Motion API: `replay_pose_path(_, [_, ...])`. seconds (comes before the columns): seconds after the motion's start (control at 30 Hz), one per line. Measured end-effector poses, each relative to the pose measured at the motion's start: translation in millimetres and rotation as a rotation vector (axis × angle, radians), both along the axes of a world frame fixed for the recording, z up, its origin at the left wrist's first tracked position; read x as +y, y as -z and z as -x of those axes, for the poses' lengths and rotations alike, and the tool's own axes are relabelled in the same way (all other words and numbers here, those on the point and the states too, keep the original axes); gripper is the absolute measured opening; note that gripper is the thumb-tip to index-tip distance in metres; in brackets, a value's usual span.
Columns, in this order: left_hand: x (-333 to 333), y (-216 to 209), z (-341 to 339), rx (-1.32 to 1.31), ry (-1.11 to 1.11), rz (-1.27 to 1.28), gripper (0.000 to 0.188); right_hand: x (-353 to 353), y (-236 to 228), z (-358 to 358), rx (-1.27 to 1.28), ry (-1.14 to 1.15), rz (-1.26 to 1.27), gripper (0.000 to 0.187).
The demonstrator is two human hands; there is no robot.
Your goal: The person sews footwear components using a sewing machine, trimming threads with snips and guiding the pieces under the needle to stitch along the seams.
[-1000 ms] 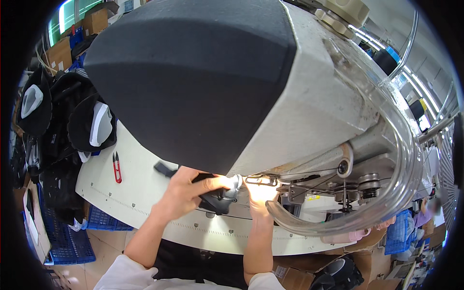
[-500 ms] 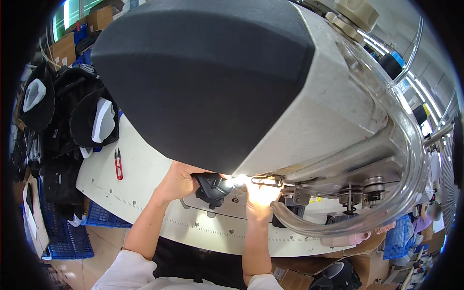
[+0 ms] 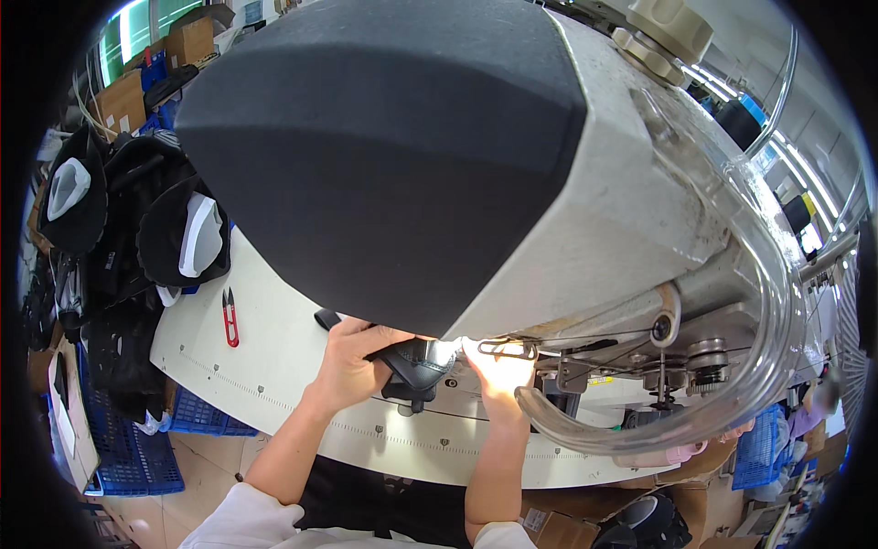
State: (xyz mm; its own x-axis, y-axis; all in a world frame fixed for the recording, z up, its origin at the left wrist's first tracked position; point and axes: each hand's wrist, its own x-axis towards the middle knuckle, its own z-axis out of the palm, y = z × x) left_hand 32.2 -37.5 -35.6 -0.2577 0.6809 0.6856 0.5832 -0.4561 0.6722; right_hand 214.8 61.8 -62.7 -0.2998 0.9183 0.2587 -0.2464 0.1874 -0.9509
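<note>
Head view: left hand (image 3: 347, 368) clamped on black piece (image 3: 419, 368), between both hands; strap end (image 3: 326, 318) has reappeared beyond left hand, suggesting repositioning. Right hand (image 3: 501, 373) apart, glare-lit; grip unclear to me.

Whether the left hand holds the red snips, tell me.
No, the snips lie on the table, apart from the left hand.

Off-white worktable (image 3: 274, 343), ruler scale (image 3: 380, 429) printed along the front edge. From here I see red-handled thread snips (image 3: 231, 332) flat on the left part, blades pointing away from that edge; black-and-grey sewing machine (image 3: 457, 174) standing on it.
</note>
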Motion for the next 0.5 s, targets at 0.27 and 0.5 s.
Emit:
replay_pose_path(0.27, [4, 35, -11, -0.067, -0.087, -0.057, 0.044, 13, 13, -7, -0.040, -0.123, -0.038, 0.017])
replay_pose_path(0.5, [-8, 3, -16, -0.065, -0.147, 0.048, 0.048, 3, 2, 0, -0.056, -0.028, 0.043, 0.021])
